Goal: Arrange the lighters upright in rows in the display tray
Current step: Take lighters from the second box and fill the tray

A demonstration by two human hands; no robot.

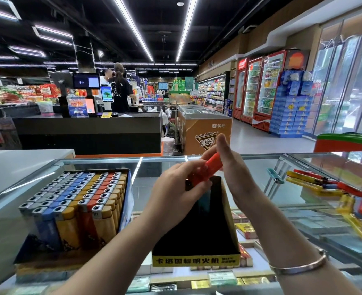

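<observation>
Red lighter (207, 171) is sitting in both hands at frame centre, tilted, dark metal end pointing toward 7 o'clock, just above the far end of the black display tray (231, 220). Left hand (175, 188) is gripping the lower end, fingers curled round it. Right hand (231, 167) is pinching the upper end between thumb and fingers, index finger sticking up toward 12 o'clock. A thin bracelet (299, 266) is sitting on the right wrist.

The tray is standing on the glass counter (261, 167), yellow front label facing the camera; its inside is dark and mostly hidden by the hands, so contents cannot be told.

At 9 o'clock from the tray, well apart, a full tray of lighters (77, 205) is standing upright in rows: grey, blue, yellow and red columns, metal tops up.

At 3 o'clock, loose lighters (316, 185) are lying flat on the glass, yellow and red ones in a heap, with one teal lighter (274, 176) just beside them toward the tray.

Under the glass, cigarette packs (246, 229) are showing.

Toward 12 o'clock, a checkout desk (86, 128) is standing across the aisle with a person in a black shirt (120, 90) behind it; drink fridges (261, 90) are lining the wall at 2 o'clock.
</observation>
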